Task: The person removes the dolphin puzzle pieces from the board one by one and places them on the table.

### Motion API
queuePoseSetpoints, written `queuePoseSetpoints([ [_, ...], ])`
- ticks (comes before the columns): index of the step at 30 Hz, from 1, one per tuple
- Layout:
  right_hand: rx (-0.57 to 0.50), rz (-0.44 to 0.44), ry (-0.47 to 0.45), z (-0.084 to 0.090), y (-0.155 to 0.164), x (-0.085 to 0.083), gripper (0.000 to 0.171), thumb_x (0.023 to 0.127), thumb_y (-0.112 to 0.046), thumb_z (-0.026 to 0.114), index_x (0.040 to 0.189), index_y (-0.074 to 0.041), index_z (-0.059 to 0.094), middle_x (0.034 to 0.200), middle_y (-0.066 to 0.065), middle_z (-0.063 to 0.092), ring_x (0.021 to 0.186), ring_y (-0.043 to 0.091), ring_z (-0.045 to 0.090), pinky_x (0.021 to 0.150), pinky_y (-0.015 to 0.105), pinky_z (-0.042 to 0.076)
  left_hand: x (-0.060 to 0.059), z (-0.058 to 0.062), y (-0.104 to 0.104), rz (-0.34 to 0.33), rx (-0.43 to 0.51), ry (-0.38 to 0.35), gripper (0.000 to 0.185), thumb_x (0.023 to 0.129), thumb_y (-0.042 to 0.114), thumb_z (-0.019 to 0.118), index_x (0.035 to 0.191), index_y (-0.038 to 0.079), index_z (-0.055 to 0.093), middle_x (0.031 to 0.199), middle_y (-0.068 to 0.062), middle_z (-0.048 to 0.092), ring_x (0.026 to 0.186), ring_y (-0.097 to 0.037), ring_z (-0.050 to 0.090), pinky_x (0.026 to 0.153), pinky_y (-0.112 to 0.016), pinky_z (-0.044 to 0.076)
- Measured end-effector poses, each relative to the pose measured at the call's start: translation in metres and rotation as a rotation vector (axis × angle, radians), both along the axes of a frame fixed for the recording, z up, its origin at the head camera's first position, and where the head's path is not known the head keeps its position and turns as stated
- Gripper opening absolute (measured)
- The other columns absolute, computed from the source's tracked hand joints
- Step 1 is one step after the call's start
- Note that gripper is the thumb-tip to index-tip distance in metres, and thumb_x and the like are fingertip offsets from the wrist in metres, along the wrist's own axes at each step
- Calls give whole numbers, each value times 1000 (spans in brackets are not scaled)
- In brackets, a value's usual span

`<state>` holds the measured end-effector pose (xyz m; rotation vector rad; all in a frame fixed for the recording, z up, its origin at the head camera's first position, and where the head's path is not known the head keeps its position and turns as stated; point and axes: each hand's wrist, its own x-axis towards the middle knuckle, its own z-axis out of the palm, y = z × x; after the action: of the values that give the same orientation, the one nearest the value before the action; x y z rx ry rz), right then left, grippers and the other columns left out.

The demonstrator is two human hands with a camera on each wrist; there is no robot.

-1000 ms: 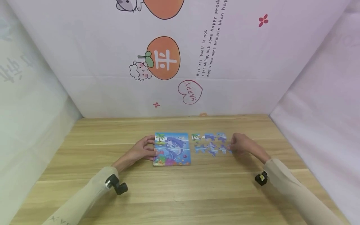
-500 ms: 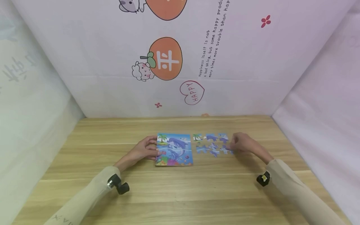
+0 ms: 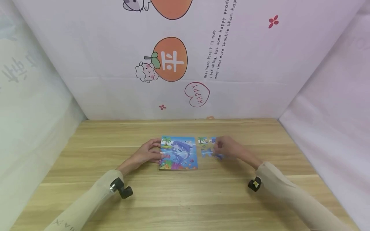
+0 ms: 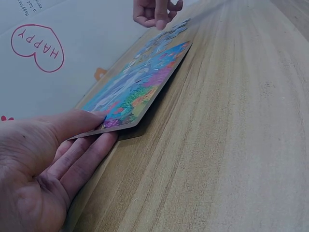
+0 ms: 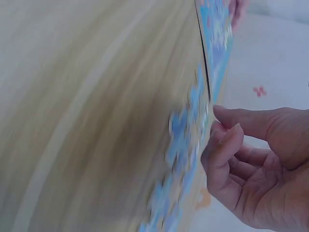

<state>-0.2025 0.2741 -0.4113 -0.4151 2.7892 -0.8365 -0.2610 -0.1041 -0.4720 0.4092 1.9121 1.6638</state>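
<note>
My left hand (image 3: 148, 152) holds the left edge of a square dolphin picture board (image 3: 179, 154). In the left wrist view the thumb lies on the board's printed face, with fingers under its edge; that near edge is lifted off the table. My right hand (image 3: 229, 147) hovers over several loose jigsaw puzzle pieces (image 3: 206, 153) just right of the board, covering some of them in the head view. The right wrist view shows its thumb and forefinger apart and loosely bent, nothing between them, beside a blurred row of blue pieces (image 5: 178, 140).
The wooden table (image 3: 179, 199) runs under both arms. A white printed cloth (image 3: 245, 64) rises behind it, and white cloth walls stand on the left and right. Black wrist-worn cameras sit at both sleeves.
The right hand has moved left from the right end of the puzzle pieces to over their middle. My left hand stays on the picture board, which looks unmoved on the table.
</note>
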Motion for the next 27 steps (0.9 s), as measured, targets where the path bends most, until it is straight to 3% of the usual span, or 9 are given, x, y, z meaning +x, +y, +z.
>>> queuePoseSetpoints([
  [11, -133, 45, -36, -3, -72, 0, 6, 90, -7, 66, 91, -8, 60, 89, 5, 66, 83, 15, 60, 74, 26, 56, 0, 0, -1, -16, 25, 14, 79, 87, 7, 72, 152, 8, 26, 139, -22, 41, 100, -15, 66, 84, -37, 64],
  [21, -245, 117, -99, -8, -122, -1, 19, 92, -8, 67, 105, -2, 55, 99, 14, 66, 73, 25, 69, 57, 31, 63, 0, 1, -3, -21, 30, -7, 79, 88, 7, 72, 152, 9, 26, 140, -21, 42, 101, -18, 67, 85, -39, 63],
  [27, -116, 143, 23, -15, -149, -1, 44, 86, -22, 76, 119, -3, 54, 116, 10, 61, 95, 20, 62, 82, 27, 59, -2, -1, -4, -17, 35, 7, 79, 87, 4, 72, 151, 11, 28, 142, -20, 40, 105, -21, 66, 85, -40, 63],
])
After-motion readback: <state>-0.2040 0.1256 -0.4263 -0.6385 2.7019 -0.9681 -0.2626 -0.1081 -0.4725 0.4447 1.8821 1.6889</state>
